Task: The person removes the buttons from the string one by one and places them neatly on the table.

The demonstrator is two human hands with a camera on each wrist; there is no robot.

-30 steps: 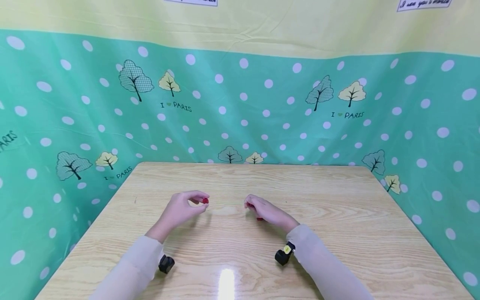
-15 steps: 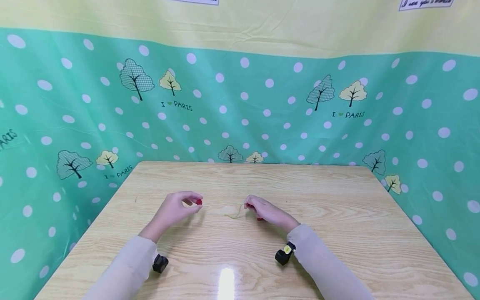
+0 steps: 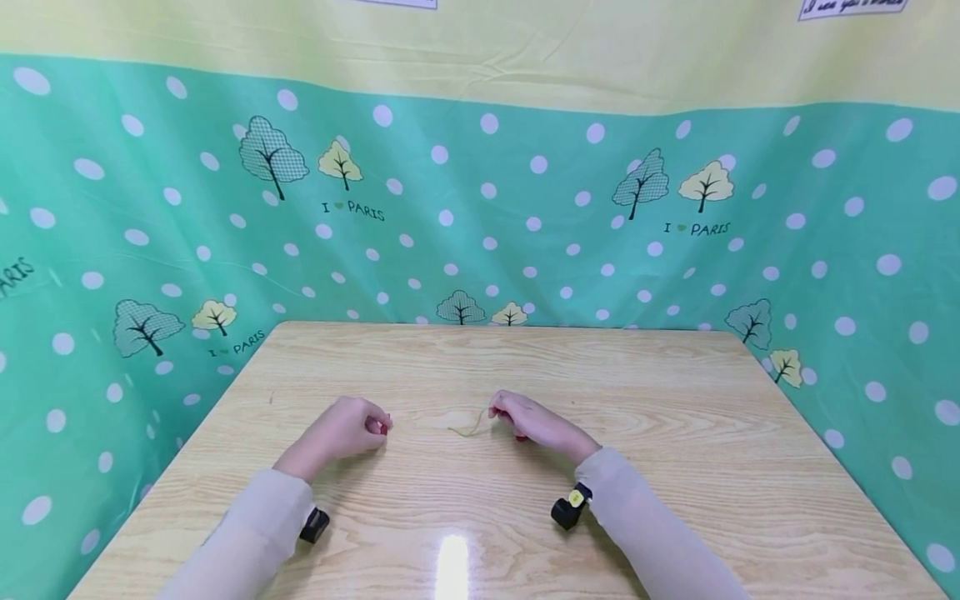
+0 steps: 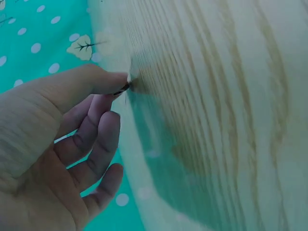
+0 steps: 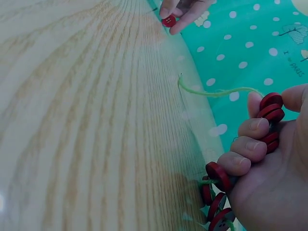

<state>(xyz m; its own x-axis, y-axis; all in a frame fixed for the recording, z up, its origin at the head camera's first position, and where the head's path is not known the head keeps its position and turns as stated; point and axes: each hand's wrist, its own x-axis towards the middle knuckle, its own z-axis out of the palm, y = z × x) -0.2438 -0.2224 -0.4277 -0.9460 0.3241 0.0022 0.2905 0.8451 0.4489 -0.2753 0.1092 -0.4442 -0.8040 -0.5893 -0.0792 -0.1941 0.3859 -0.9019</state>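
Note:
My left hand pinches a single red button between thumb and forefinger, low over the table. In the left wrist view the button is nearly edge-on at the fingertips, and the other fingers are loosely bent. To the right, my right hand grips a string of red buttons, its fingers curled round part of it. Several more threaded buttons hang below the palm. From the top of the string a green thread sticks out, its free end pointing toward the left hand. The two hands are apart.
A light wood-grain table lies under both hands. Behind and beside it hangs a green dotted cloth with printed trees. Black wrist cameras sit below each forearm. A bright reflection shows near the table's front.
My left hand has moved left and slightly down with the button, turning at the wrist. The green thread's free end has come into sight beside the right hand, which stays nearly still.

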